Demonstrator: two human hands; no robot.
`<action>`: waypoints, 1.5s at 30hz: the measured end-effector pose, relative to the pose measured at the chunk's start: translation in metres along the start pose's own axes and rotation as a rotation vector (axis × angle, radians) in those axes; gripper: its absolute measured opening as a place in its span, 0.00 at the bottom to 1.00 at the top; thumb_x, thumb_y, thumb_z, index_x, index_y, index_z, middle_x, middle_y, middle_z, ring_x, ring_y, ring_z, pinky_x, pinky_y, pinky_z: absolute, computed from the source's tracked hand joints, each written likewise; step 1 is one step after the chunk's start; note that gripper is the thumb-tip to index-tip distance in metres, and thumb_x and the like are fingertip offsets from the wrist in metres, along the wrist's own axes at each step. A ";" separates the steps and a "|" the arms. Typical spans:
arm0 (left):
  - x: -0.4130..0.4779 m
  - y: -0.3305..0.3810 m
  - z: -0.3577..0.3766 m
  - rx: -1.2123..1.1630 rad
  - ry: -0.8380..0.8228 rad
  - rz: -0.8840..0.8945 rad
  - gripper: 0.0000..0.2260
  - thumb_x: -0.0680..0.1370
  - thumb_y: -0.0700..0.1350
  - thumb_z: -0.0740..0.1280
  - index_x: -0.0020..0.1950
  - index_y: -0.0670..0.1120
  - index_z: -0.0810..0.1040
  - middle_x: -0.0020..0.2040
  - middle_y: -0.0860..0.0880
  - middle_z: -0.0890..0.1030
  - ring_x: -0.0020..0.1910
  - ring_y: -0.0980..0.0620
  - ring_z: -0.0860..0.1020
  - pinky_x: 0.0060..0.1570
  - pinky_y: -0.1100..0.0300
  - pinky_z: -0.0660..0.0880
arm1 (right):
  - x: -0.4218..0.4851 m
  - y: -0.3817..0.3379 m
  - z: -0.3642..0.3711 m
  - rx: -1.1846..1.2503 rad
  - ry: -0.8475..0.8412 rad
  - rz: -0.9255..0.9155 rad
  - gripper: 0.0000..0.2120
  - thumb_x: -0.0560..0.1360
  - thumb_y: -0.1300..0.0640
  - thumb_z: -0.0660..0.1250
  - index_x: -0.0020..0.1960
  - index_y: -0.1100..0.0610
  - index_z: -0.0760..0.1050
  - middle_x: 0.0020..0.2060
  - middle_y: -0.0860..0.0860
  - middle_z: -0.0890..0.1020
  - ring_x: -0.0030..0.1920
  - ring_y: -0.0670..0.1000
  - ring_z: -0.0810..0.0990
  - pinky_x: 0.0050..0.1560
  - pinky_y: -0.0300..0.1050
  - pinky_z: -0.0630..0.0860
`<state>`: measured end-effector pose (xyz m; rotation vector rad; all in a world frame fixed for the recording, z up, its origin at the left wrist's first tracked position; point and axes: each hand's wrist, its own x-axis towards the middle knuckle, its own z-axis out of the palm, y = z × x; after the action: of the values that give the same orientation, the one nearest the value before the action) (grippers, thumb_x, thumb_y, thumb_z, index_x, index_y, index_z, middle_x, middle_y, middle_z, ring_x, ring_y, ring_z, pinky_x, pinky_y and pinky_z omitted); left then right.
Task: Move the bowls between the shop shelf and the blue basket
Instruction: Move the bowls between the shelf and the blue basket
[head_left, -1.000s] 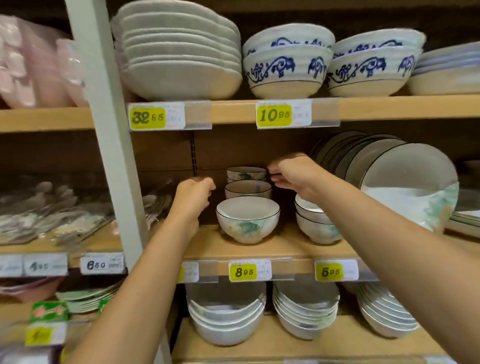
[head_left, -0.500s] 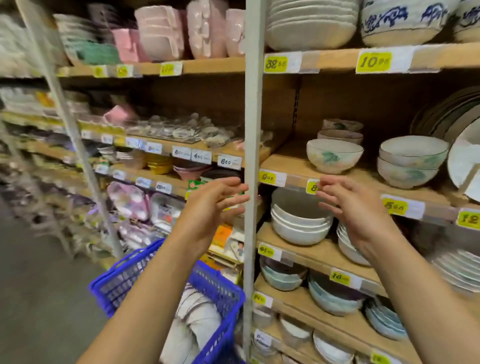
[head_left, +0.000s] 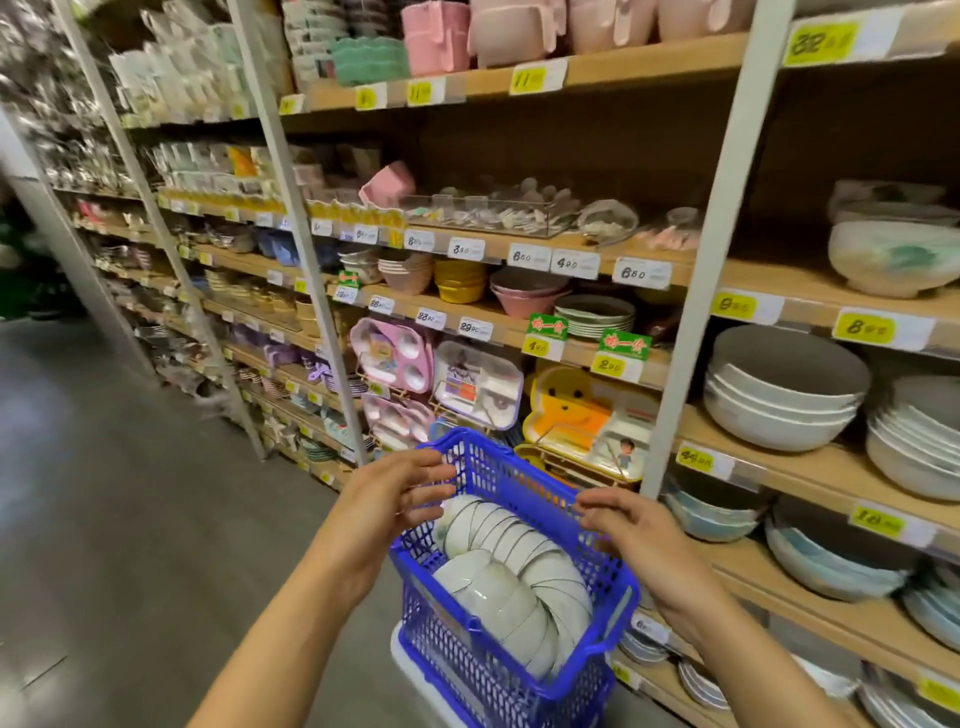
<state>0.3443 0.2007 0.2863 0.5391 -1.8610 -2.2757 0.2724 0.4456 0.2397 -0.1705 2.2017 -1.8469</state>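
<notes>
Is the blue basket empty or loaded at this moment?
Loaded. The blue basket holds rows of white bowls lying on their sides, nested together. Both hands hover open above it, holding nothing.

Bowls (head_left: 511, 582) in basket (head_left: 519, 483) — shelf (head_left: 810, 467) right

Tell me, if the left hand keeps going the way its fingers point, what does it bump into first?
Probably the blue basket. The left hand is open, fingers pointing right toward the basket's near rim, with the stacked white bowls just below inside. Depth is hard to judge, so it might pass just above the rim.
</notes>
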 end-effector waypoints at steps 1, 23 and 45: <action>0.004 -0.006 -0.013 0.040 -0.003 -0.019 0.10 0.79 0.39 0.60 0.53 0.42 0.80 0.48 0.44 0.86 0.42 0.51 0.84 0.41 0.58 0.81 | 0.004 0.007 0.013 -0.004 -0.006 0.027 0.09 0.77 0.64 0.66 0.48 0.52 0.81 0.49 0.51 0.84 0.51 0.50 0.82 0.48 0.41 0.76; 0.235 -0.135 -0.075 0.646 -0.108 -0.438 0.09 0.77 0.41 0.62 0.37 0.45 0.75 0.36 0.45 0.78 0.35 0.48 0.75 0.35 0.57 0.70 | 0.217 0.151 0.127 -0.363 -0.029 0.442 0.10 0.73 0.65 0.65 0.49 0.72 0.79 0.46 0.65 0.81 0.47 0.59 0.80 0.42 0.40 0.72; 0.354 -0.307 -0.066 1.231 -0.730 -0.787 0.17 0.75 0.38 0.66 0.64 0.39 0.75 0.52 0.45 0.77 0.49 0.49 0.76 0.35 0.68 0.72 | 0.279 0.235 0.189 -1.115 -0.419 0.510 0.15 0.74 0.68 0.62 0.59 0.65 0.76 0.58 0.62 0.78 0.59 0.61 0.77 0.58 0.51 0.73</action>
<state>0.0745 0.0874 -0.0857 0.6700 -3.9631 -1.3017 0.0752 0.2386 -0.0549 -0.1510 2.3655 -0.1820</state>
